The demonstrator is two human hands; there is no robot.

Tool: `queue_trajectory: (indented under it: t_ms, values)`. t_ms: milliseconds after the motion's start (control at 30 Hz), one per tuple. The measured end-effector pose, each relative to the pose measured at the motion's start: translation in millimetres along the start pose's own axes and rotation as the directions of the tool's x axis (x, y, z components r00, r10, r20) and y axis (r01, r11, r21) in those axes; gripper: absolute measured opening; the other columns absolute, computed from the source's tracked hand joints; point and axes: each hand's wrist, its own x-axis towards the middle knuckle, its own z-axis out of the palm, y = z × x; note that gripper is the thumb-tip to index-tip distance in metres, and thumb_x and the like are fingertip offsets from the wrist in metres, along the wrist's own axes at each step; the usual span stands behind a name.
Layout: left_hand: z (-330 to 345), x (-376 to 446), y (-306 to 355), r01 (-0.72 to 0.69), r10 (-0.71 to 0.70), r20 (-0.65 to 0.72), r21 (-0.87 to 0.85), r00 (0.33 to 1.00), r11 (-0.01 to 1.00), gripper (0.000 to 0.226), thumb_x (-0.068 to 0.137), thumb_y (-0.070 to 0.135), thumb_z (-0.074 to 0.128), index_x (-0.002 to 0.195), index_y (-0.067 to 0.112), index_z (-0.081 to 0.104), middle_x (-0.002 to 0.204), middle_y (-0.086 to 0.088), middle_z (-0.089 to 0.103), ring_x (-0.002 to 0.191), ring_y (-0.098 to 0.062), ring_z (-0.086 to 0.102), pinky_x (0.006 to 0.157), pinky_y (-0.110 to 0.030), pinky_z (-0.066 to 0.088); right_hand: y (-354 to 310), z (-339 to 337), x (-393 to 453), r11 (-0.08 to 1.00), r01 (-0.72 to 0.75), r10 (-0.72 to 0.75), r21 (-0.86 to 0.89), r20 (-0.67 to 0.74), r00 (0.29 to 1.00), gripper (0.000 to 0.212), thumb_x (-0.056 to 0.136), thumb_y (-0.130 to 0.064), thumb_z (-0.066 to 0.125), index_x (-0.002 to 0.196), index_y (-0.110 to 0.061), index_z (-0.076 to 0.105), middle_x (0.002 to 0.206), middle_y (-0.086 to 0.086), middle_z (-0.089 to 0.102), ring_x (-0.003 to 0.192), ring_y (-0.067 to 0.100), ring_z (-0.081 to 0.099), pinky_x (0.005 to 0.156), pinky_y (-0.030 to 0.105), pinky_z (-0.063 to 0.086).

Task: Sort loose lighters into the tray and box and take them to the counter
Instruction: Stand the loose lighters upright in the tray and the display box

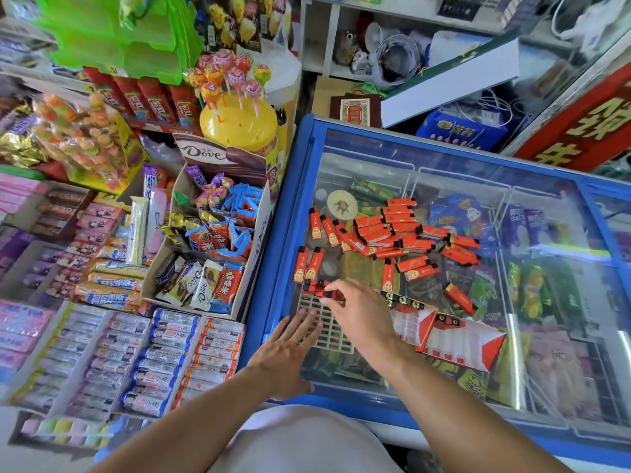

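Note:
Several loose red lighters (pixel 392 233) lie scattered on the glass lid of a blue chest freezer (pixel 300 186). A white gridded tray (pixel 333 331) rests on the lid near its left front corner. My left hand (pixel 290 346) lies flat with straight fingers on the tray's left side. My right hand (pixel 358 308) pinches a red lighter (pixel 322 292) at the tray's far edge, where a few lighters stand in slots. To the right sits a red-and-white box (pixel 457 343) holding a few lighters with black tops.
Left of the freezer stand candy displays: a Dove chocolate carton (pixel 218 233), a yellow lollipop stand (pixel 239 117) and rows of gum boxes (pixel 143 356). A red sign (pixel 587 124) and shelves sit beyond the freezer's far edge.

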Motion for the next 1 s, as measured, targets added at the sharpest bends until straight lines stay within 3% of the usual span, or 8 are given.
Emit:
queue_trajectory:
  t_ms: [200, 533, 733, 1000]
  values:
    - [2, 2, -1, -0.004, 0.004, 0.005, 0.004, 1.0, 1.0, 0.117, 0.088, 0.072, 0.055, 0.156, 0.023, -0.027, 0.156, -0.002, -0.044, 0.145, -0.022, -0.039, 0.124, -0.044, -0.016, -4, 6, 4, 0.988, 0.05, -0.062, -0.145, -0.076, 0.995, 0.036, 0.103, -0.042, 0.05, 0.133, -0.028, 0.061, 0.122, -0.009, 0.07, 0.1, 0.008, 0.069, 0.08, 0.028, 0.058]
    - [8, 5, -5, -0.02, 0.02, -0.019, -0.004, 1.0, 1.0, 0.12, 0.086, 0.074, 0.056, 0.156, 0.023, -0.028, 0.157, -0.001, -0.043, 0.146, -0.021, -0.039, 0.122, -0.043, -0.02, -3, 12, 7, 0.991, -0.019, 0.0, -0.135, -0.143, 0.99, 0.024, 0.096, -0.045, 0.062, 0.115, -0.032, 0.066, 0.099, -0.016, 0.074, 0.076, -0.001, 0.069, 0.063, 0.021, 0.057]
    - [10, 4, -5, -0.021, 0.021, -0.029, -0.004, 0.999, 1.0, 0.122, 0.085, 0.075, 0.056, 0.155, 0.023, -0.03, 0.155, 0.0, -0.046, 0.145, -0.021, -0.04, 0.121, -0.042, -0.022, 0, 15, 7, 0.992, -0.015, -0.006, -0.126, -0.168, 0.986, 0.022, 0.094, -0.045, 0.064, 0.111, -0.032, 0.069, 0.098, -0.016, 0.074, 0.078, 0.0, 0.068, 0.064, 0.023, 0.056]
    - [6, 3, -5, -0.026, 0.026, -0.012, -0.026, 1.0, 0.999, 0.121, 0.086, 0.074, 0.055, 0.155, 0.023, -0.03, 0.153, 0.001, -0.048, 0.144, -0.021, -0.042, 0.122, -0.042, -0.02, 4, 15, 6, 0.997, 0.0, -0.015, -0.077, -0.196, 0.981, 0.024, 0.092, -0.051, 0.064, 0.107, -0.032, 0.07, 0.091, -0.018, 0.073, 0.071, -0.002, 0.064, 0.055, 0.015, 0.046]
